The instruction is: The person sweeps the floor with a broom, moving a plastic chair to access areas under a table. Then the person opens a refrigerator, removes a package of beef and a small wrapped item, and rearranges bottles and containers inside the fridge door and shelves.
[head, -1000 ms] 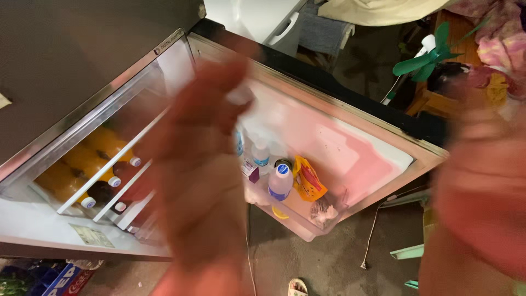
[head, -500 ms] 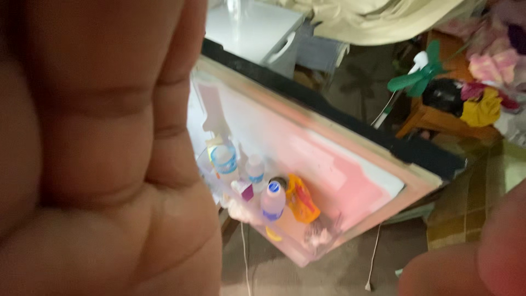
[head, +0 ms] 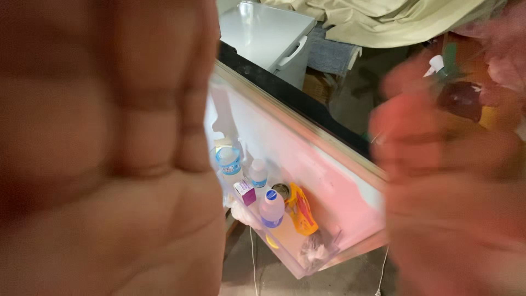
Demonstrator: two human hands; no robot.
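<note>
The head camera is looking down at an open fridge door (head: 329, 164), and two big blurry hands are filling most of the picture. The left hand (head: 104, 159) is sitting very close to the lens, to the left of the fridge door. Its palm is facing the camera and its fingers (head: 159, 71) are pointing up, lying flat side by side. It is spread open and it is holding nothing. The right hand (head: 455, 181) is showing up to the right of the fridge door, and it is covering the door's far end. It is so smeared that I cannot tell if it is open or closed, or if anything is in it. Neither hand is touching the door.

The door's bottom shelf (head: 285, 257) is showing in the gap between the two hands. Three small clear bottles with blue caps (head: 272, 207) are standing in it, close together. A small white and purple box (head: 245, 192) is leaning just beside them. An orange and yellow packet (head: 302, 209) is standing next to the bottles, on the side nearer the right hand. A round can top (head: 281, 189) is peeking out behind them.

Above the fridge door, a white cabinet (head: 263, 33) is standing, and a pale cloth (head: 378, 16) is lying past it. A white cord (head: 253, 263) is hanging below the door, over the grey floor (head: 350, 277).
</note>
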